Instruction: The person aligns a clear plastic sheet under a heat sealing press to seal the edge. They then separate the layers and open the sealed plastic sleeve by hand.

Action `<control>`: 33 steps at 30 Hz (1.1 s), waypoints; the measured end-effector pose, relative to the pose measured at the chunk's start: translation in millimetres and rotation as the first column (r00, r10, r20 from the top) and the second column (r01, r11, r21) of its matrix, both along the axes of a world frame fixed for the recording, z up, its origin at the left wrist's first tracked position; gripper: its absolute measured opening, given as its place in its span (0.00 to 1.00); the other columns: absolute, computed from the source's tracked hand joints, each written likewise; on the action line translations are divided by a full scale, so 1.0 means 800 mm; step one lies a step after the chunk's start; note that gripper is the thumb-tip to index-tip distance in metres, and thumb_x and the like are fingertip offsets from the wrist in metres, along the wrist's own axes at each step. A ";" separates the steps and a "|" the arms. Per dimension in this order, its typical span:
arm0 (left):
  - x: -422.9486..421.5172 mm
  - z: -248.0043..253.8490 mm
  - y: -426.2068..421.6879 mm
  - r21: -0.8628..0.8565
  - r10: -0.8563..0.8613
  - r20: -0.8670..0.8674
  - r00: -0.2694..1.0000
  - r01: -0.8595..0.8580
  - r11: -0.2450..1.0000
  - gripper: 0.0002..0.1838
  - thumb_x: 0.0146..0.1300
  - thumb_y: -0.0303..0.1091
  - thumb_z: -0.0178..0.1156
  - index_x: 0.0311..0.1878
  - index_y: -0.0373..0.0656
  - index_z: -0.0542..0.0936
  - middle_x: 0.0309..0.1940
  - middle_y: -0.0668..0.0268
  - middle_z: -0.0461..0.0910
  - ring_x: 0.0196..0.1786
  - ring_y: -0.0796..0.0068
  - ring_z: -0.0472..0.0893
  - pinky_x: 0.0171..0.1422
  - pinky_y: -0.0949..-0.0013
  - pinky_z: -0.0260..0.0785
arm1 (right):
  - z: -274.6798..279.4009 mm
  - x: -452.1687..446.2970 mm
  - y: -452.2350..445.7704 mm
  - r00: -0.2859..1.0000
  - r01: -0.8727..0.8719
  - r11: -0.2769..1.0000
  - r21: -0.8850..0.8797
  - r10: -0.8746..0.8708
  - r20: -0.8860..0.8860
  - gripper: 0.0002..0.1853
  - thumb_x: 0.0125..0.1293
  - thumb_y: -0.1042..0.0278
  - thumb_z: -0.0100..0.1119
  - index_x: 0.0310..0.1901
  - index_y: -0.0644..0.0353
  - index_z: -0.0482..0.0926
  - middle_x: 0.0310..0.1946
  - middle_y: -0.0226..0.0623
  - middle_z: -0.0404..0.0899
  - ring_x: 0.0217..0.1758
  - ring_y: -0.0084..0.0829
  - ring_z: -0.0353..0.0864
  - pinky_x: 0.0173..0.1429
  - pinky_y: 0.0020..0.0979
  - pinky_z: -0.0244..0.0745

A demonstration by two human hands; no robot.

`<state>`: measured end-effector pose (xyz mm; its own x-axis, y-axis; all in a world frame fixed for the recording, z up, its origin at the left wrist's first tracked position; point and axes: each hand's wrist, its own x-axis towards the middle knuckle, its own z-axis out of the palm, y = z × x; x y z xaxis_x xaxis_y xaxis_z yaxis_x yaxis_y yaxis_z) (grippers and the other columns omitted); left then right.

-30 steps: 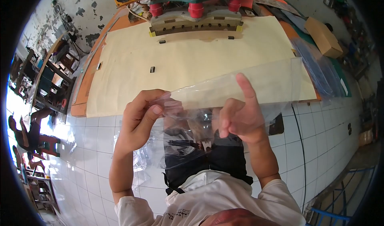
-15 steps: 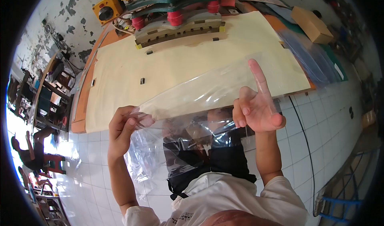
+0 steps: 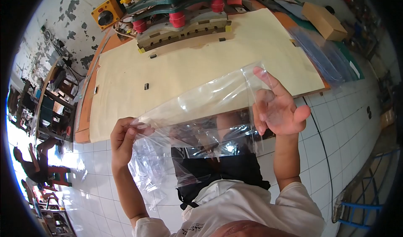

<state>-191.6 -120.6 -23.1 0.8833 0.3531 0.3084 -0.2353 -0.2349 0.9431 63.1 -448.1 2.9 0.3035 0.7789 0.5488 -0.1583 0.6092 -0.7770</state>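
Note:
My left hand (image 3: 126, 138) is closed, pinching the left end of a clear plastic sheet (image 3: 201, 98) between thumb and fingers. The sheet stretches slanting up to the right, above the table's front edge and my lap, and shines with reflections. At its right end, my right hand (image 3: 279, 105) is open, index finger and thumb stretched out and the other fingers bent. The index fingertip and bent fingers overlap the sheet's right edge. More crumpled clear plastic (image 3: 147, 165) hangs below my left hand.
A table (image 3: 83, 126) carries a cream covering sheet (image 3: 126, 98) with small dark pieces on it. Behind stands a green press (image 3: 180, 4) with red cylinders, beside a yellow control box (image 3: 107, 12). At right lie clear sheets (image 3: 321, 56) and a cardboard box (image 3: 323, 21). A person (image 3: 35, 165) sits far left.
My right hand has moved slightly right and down, its index finger now tilting left. The plastic's right edge shows plainly beside it. My left hand keeps its pinch, shifted slightly left.

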 end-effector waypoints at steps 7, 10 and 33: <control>0.002 0.000 -0.005 -0.031 -0.052 0.061 0.997 0.054 0.998 0.12 0.77 0.29 0.51 0.56 0.31 0.72 0.46 0.54 0.84 0.48 0.54 0.87 0.59 0.55 0.78 | 0.023 -0.004 -0.016 0.944 0.328 0.926 -0.187 -0.312 0.107 0.49 0.67 0.36 0.60 0.72 0.75 0.60 0.30 0.38 0.77 0.24 0.23 0.76 0.27 0.22 0.74; 0.003 0.017 -0.023 -0.022 -0.062 0.056 0.997 0.063 0.998 0.11 0.76 0.26 0.50 0.56 0.30 0.72 0.45 0.53 0.84 0.49 0.55 0.87 0.58 0.57 0.79 | 0.028 -0.001 -0.019 0.909 0.408 0.874 -0.263 -0.416 0.029 0.32 0.73 0.49 0.59 0.63 0.74 0.71 0.28 0.35 0.78 0.22 0.22 0.75 0.26 0.21 0.72; 0.058 0.093 -0.087 -0.211 -0.014 -0.008 1.000 0.012 0.977 0.09 0.69 0.24 0.63 0.47 0.27 0.79 0.37 0.55 0.87 0.42 0.71 0.88 0.49 0.72 0.81 | 0.015 0.046 -0.038 0.309 0.934 0.347 0.081 -0.903 0.298 0.10 0.73 0.66 0.58 0.41 0.66 0.82 0.46 0.41 0.82 0.48 0.33 0.82 0.53 0.32 0.76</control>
<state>-145.1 -190.3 51.4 0.8907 0.3976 0.2203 -0.2283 -0.0278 0.9732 99.8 -478.7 14.8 0.7247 0.1347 0.6757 0.6576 0.1577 -0.7367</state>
